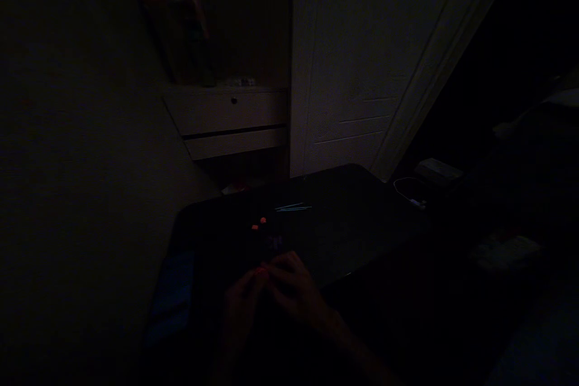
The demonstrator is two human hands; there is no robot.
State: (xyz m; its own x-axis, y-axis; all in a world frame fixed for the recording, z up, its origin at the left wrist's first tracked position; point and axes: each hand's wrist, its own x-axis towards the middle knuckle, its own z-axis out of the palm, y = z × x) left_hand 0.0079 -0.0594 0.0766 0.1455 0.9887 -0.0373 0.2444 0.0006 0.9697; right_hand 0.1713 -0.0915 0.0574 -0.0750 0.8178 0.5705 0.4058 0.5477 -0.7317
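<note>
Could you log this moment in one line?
left hand: fingertips at small red piece; right hand: same piece; grip: too dark to tell; table: two orange pieces, blue sticks

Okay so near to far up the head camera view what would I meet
Left hand and right hand holding small reddish piece → dim, unclear item → nearer orange piece → farther orange piece → thin bluish sticks → pale drawer front

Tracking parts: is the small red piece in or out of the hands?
In: the small red piece shows at the fingertips, between left hand and right hand.
</note>
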